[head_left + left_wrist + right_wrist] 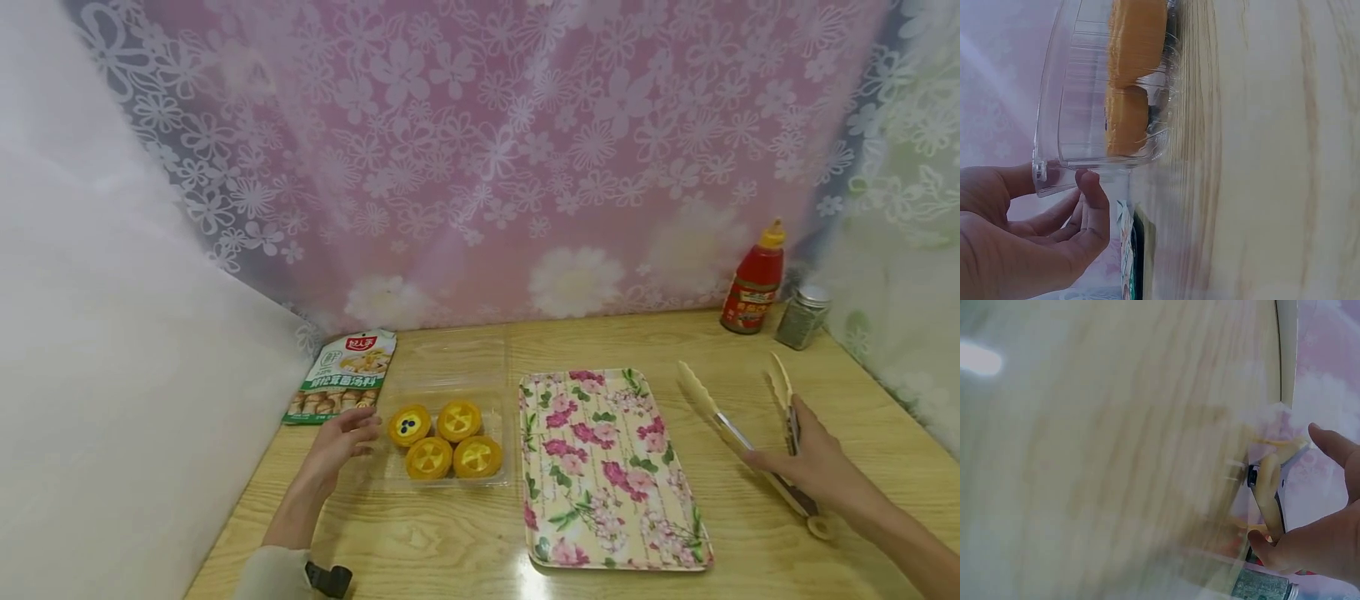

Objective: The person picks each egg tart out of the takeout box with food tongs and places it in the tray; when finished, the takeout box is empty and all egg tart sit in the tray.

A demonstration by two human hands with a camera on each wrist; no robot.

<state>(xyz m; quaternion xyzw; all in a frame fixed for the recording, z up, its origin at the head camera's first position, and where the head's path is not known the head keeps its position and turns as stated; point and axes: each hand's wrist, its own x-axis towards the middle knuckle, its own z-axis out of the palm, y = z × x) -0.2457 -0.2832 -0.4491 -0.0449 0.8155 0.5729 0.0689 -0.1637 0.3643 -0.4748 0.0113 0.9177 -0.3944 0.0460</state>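
A clear plastic container [444, 483] holds several round golden tarts [458, 420], one of them topped with blueberries. At its left rim is my left hand [339, 443]; the left wrist view shows the thumb and a bent finger on either side of the container's corner lip [1047, 169]. On the right, my right hand [817, 458] grips a pair of tongs [701, 392] across both arms, thumb on one side and fingers on the other. The tongs [1267, 494] stand spread apart with nothing between their tips.
A floral tray [607, 475] lies between the container and the tongs. A green and white food packet [341, 375] leans at the back left. A red sauce bottle [752, 287] and a glass spice jar [803, 318] stand at the back right. Curtained walls enclose the wooden table [420, 542].
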